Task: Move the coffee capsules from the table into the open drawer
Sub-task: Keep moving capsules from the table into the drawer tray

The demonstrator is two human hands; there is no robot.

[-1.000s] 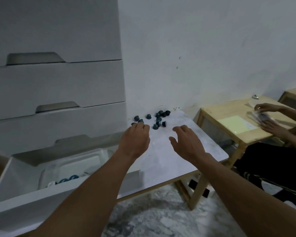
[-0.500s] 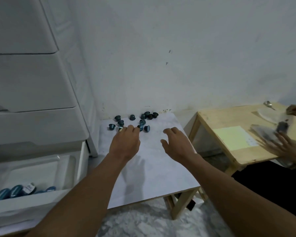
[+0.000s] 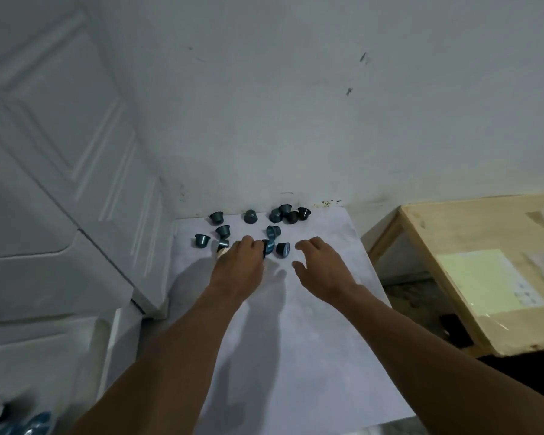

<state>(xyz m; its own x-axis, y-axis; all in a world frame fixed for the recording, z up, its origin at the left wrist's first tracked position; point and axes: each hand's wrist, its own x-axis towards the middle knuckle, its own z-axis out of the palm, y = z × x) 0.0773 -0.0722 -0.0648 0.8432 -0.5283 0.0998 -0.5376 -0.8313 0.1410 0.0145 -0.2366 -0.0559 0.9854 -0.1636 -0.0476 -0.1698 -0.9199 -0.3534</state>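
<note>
Directly ahead, I see a white wall [image 3: 296, 105] rising behind everything, with a tall white drawer cabinet [image 3: 54, 183] filling the left side. Below it, the open drawer [image 3: 44, 365] juts toward me at lower left, blurred blue capsules [image 3: 29, 423] already lying in its near corner. A white surface [image 3: 296, 340] stands just beside the cabinet and against the wall; a wooden side table [image 3: 453, 277] sits to its right, carrying a pale yellow sheet [image 3: 484, 277]. Both bare forearms reach across the white top. My left hand [image 3: 239, 268] rests palm down, fingers curled over one or two capsules at the near edge of the cluster; whether its grip has closed on any, I cannot tell. My right hand [image 3: 321, 268] hovers with fingers spread, holding nothing. The dark teal coffee capsules [image 3: 252, 216] lie scattered along the far edge, near the wall.
</note>
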